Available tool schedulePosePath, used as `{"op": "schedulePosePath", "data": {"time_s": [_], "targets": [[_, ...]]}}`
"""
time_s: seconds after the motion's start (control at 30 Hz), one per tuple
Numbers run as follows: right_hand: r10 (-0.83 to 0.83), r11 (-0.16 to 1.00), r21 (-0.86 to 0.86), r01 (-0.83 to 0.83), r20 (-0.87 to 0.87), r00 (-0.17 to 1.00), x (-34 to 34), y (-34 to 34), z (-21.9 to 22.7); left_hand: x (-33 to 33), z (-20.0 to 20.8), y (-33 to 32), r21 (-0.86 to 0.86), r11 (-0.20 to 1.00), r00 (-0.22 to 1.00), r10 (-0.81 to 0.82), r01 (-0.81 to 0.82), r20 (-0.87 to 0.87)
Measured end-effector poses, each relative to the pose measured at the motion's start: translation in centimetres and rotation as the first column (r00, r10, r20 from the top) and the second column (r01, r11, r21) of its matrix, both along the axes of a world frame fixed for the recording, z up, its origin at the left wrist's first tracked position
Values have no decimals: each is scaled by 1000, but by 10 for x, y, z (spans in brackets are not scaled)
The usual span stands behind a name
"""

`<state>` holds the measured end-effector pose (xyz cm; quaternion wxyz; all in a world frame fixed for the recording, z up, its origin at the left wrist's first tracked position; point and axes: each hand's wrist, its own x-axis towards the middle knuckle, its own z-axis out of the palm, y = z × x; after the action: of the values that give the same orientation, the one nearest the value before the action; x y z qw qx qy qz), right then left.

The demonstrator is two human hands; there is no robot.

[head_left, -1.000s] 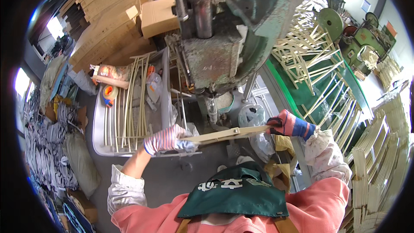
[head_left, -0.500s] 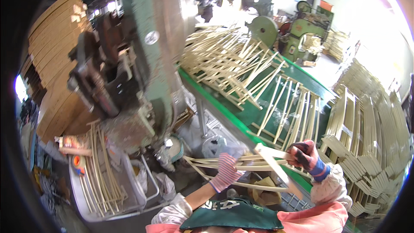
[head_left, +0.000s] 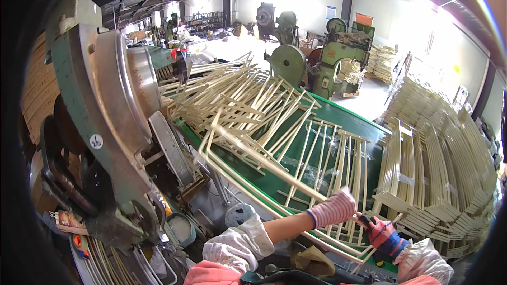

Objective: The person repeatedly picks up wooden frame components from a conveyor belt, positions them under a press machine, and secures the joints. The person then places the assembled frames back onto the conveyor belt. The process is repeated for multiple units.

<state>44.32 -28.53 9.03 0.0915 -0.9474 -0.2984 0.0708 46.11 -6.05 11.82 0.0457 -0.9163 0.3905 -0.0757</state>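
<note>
The left hand (head_left: 339,207) wears a thin knitted glove striped in red-pink and white, its rings running around the hand up to the wrist. On the right hand (head_left: 383,235) is a different glove, pinkish red with broad dark blue bands and blackish fingers. Both forearms carry loose, crinkled off-white cloth sleeve covers (head_left: 237,245), faintly speckled; a stretch of the left forearm is bare. Coral-pink sweatshirt fabric (head_left: 211,274) shows above the left cover, beside a dark green apron edge (head_left: 280,277).
</note>
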Motion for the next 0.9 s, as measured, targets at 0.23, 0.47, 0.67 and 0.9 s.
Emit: {"op": "schedulePosePath", "data": {"time_s": [0.23,0.47,0.67,0.9], "targets": [[211,675,699,-236,123,970,116,148,-81,-19,25,77,-511,843,863,125,168,490],[80,671,741,17,-96,992,326,463,-54,-70,-10,141,-605,781,930,322,-154,178],[-79,852,517,84,-31,996,358,624,-9,-106,-85,176,-662,611,757,646,-434,100],[101,853,427,-300,429,898,304,648,-46,-91,-115,159,-675,567,799,599,-473,-57]]}}
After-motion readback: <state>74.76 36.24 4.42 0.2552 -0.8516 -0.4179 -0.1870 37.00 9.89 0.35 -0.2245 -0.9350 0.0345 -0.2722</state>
